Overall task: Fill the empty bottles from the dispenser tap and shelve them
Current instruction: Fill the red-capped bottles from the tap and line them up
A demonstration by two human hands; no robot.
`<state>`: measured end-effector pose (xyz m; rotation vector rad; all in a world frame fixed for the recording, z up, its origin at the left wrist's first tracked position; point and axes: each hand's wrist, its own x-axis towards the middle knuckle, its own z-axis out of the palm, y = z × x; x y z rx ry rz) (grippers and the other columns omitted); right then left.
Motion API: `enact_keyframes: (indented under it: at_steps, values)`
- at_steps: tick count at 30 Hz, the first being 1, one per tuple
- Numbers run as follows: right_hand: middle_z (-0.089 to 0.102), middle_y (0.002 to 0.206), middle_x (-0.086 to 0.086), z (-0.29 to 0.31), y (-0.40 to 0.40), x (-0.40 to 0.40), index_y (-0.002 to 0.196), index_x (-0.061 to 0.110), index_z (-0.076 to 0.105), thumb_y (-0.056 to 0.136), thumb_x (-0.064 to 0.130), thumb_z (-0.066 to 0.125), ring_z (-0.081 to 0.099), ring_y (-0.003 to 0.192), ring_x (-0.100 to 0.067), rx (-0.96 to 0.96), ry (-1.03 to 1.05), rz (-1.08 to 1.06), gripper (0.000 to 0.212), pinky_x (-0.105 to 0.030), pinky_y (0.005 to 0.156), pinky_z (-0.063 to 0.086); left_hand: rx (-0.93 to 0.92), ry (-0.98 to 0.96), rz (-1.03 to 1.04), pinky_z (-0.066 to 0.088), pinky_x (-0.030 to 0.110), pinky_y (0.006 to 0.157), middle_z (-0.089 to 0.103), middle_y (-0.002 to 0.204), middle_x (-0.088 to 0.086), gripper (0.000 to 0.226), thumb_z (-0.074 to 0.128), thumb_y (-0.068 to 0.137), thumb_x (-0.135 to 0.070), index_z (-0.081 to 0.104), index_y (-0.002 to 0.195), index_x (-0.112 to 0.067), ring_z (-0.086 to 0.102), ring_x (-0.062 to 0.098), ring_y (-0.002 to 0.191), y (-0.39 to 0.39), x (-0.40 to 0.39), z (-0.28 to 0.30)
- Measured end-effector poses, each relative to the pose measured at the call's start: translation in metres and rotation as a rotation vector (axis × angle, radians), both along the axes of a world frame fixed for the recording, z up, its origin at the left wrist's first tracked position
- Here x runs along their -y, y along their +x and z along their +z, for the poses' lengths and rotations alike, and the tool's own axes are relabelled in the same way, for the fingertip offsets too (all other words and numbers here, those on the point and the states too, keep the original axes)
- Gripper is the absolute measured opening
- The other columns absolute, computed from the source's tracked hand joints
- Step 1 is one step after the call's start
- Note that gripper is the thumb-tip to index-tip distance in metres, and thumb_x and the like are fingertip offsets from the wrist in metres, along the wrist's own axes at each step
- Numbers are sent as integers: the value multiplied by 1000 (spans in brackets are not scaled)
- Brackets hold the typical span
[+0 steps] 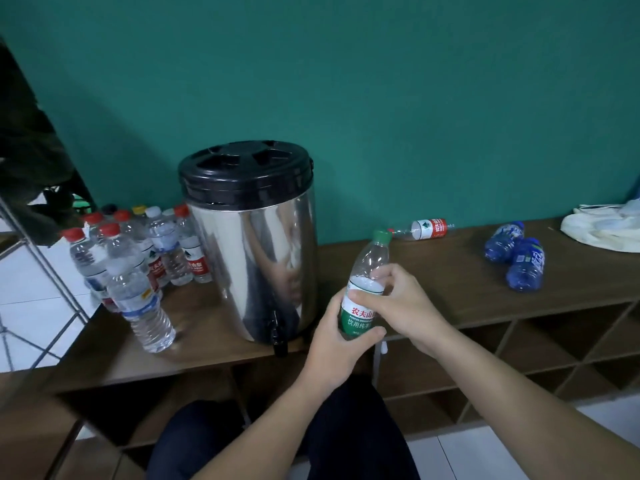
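I hold a clear bottle with a green cap and green label [369, 268] tilted in front of me, just right of the dispenser. My left hand [341, 336] grips its lower part around the label. My right hand [398, 303] wraps its middle from the right. The steel dispenser [252, 244] with a black lid stands on the wooden shelf top [450, 271]. Its black tap [278, 336] hangs over the front edge. A red-labelled bottle [424, 229] lies on its side by the wall. Two blue bottles [514, 254] lie further right.
Several capped clear bottles [138, 258] stand clustered left of the dispenser. White cloth [602, 230] lies at the far right of the top. Open wooden cubbies [519, 355] run beneath it. A metal frame [34, 244] stands at the left. My dark-trousered knees [277, 445] are below.
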<state>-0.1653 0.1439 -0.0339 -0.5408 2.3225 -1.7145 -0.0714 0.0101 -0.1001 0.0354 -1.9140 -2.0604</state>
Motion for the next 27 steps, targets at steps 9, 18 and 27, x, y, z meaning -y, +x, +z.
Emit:
enact_keyframes:
  at_steps: [9, 18, 27]
  values:
    - [70, 115, 11, 34, 39, 19, 118, 28, 66, 90, 80, 68, 71, 105, -7, -155, 254, 39, 59, -35, 85, 60, 86, -112, 173, 57, 38, 75, 76, 103, -6, 45, 92, 91, -47, 65, 127, -37, 71, 15, 89, 45, 13, -13]
    - [58, 70, 1, 50, 46, 25, 69, 19, 53, 106, 81, 23, 58, 66, -24, -793, 750, -14, 79, -46, 68, 54, 133, -204, 183, 65, 35, 73, 75, 103, -12, 49, 95, 86, -47, 62, 121, -36, 75, 14, 91, 85, 15, -28]
    - [61, 72, -9, 55, 44, 37, 74, 10, 61, 113, 60, 32, 58, 69, -30, -574, 875, 292, 70, -41, 72, 49, 130, -165, 80, 63, 38, 75, 76, 100, 1, 40, 96, 87, -33, 68, 116, -28, 72, 14, 85, 105, 27, -47]
